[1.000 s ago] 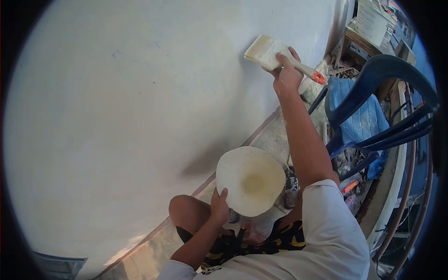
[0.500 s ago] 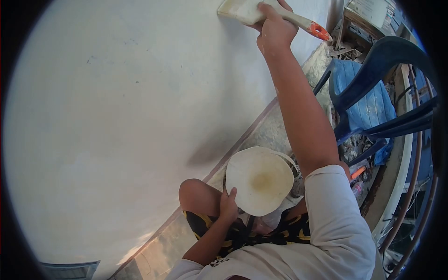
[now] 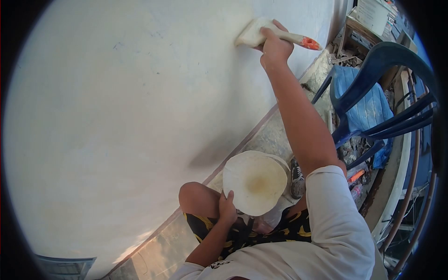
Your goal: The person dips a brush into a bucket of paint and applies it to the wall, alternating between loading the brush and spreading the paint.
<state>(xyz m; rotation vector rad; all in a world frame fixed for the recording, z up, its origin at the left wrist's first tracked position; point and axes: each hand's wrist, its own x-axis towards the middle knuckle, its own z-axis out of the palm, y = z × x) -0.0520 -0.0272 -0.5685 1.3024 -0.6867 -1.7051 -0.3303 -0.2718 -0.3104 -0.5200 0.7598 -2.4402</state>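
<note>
The right hand's grip is closed around the brush where handle meets head, a sound hold; its bristles are at the wall. It looks light, stiff-handled, softer at the bristles, perhaps slippery if wet. The left hand clasps the side of the bucket, likely steadiest by its rim. Compared with the earlier frame, the brush sits lower on the wall.
</note>
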